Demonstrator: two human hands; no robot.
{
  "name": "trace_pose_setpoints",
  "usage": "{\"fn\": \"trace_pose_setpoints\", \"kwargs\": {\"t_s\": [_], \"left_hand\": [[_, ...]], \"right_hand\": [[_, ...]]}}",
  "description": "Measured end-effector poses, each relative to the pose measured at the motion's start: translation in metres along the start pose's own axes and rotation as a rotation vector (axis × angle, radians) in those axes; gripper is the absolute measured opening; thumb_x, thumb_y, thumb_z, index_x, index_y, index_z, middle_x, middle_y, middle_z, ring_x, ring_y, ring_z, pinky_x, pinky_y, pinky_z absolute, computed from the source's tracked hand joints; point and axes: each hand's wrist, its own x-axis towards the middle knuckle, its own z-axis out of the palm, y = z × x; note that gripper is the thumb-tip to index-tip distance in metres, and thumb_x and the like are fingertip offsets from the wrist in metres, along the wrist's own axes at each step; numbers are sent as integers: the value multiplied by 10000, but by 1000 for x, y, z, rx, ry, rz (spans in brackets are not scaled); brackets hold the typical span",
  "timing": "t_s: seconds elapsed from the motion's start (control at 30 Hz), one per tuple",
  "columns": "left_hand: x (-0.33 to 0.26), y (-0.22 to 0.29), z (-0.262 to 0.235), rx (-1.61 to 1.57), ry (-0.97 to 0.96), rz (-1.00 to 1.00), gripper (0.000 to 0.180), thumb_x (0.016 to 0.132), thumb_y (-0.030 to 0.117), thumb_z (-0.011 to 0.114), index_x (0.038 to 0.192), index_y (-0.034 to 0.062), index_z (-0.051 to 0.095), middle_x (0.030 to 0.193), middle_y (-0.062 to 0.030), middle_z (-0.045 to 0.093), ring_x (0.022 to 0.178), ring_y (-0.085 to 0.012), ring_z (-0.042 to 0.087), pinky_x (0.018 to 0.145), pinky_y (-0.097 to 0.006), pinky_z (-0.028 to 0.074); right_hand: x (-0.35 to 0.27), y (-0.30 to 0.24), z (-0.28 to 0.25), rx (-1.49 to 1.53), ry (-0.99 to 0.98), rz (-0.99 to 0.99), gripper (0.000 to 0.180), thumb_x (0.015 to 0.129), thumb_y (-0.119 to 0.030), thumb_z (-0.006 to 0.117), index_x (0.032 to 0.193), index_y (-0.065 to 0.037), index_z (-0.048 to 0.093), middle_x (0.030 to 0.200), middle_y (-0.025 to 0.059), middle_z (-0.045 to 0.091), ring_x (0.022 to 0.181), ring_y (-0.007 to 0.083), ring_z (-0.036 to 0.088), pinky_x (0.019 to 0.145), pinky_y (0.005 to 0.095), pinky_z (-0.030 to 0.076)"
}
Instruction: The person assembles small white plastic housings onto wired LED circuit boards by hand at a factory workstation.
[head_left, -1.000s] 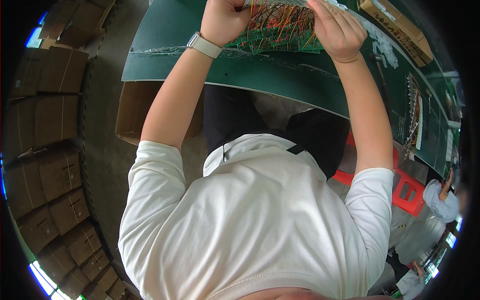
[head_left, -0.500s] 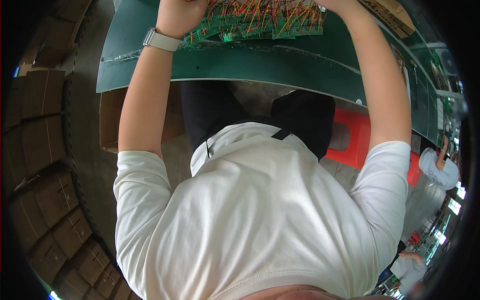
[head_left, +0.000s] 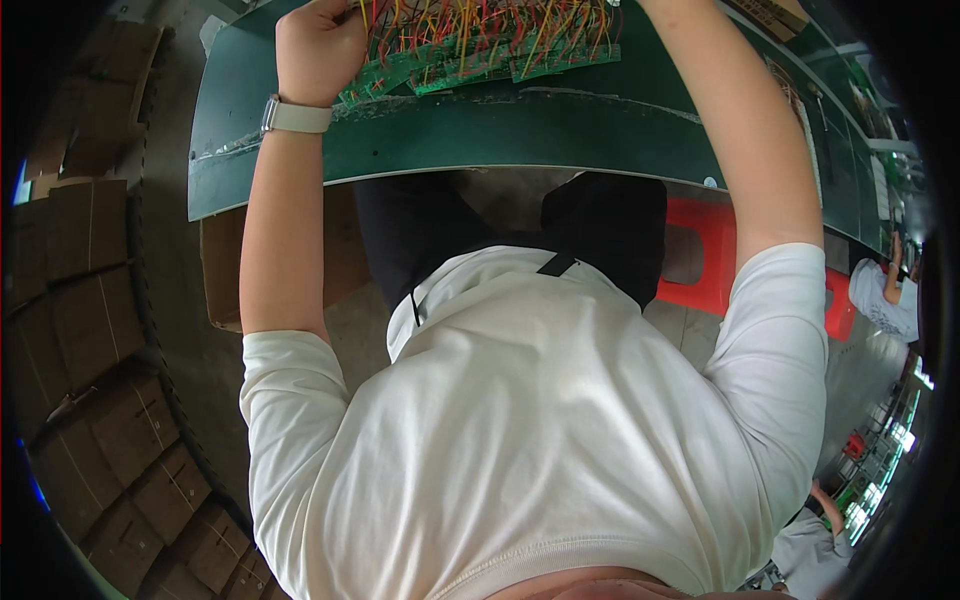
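Green circuit boards (head_left: 470,68) lie side by side in a curved row at the top of the view. Many red, yellow and orange wires (head_left: 480,28) rise from them. My left hand (head_left: 318,55), with a pale-banded watch (head_left: 300,117) at its wrist, is at the left end of the row. Its fingers are curled closed beside the wires; what they pinch, if anything, is hidden at the upper edge. My right forearm (head_left: 745,120) reaches up past the right end of the boards, and the hand itself is cut off by the top of the picture.
The boards rest on a dark green tabletop (head_left: 480,130) with a worn line along it. Below its edge are a cardboard box (head_left: 222,270) and a red stool (head_left: 700,240). Stacked cartons (head_left: 95,310) fill the left side. Other people (head_left: 885,300) sit far right.
The boards and tabletop appear shifted left and slightly up in the picture. My left hand now shows more fully, while my right hand has gone past the top edge.
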Motion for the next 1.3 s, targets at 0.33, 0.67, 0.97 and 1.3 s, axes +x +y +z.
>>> {"fn": "trace_pose_setpoints", "kwargs": {"t_s": [0.33,0.67,0.97,1.3], "left_hand": [[-12,1,16,-198,81,119,128,943,17,688,1022,-41,771,783,-15,710,678,-55,605,600,-224,471],[12,-33,-10,12,-68,367,150,909,-37,727,1054,-32,765,938,-53,767,843,-86,657,767,-244,518],[4,3,0,2,-4,396,310,790,-81,637,1055,14,766,869,-126,742,723,-144,669,702,-268,526],[4,-15,-8,-36,14,2,199,882,148,802,1050,41,790,727,12,690,621,-39,491,574,-244,437]], "right_hand": [[-57,21,66,-855,910,-760,106,843,-237,740,945,-215,755,909,-61,755,796,99,739,653,251,586],[-22,6,13,-112,-150,-37,313,945,-372,705,1196,-196,767,962,46,775,916,158,722,793,367,524],[-28,-5,-9,197,-230,51,252,942,-186,748,1110,1,757,950,79,783,841,126,672,785,313,521],[-79,-36,15,-484,341,-589,139,834,-124,774,967,-82,775,893,77,762,774,240,743,674,346,595]]}}
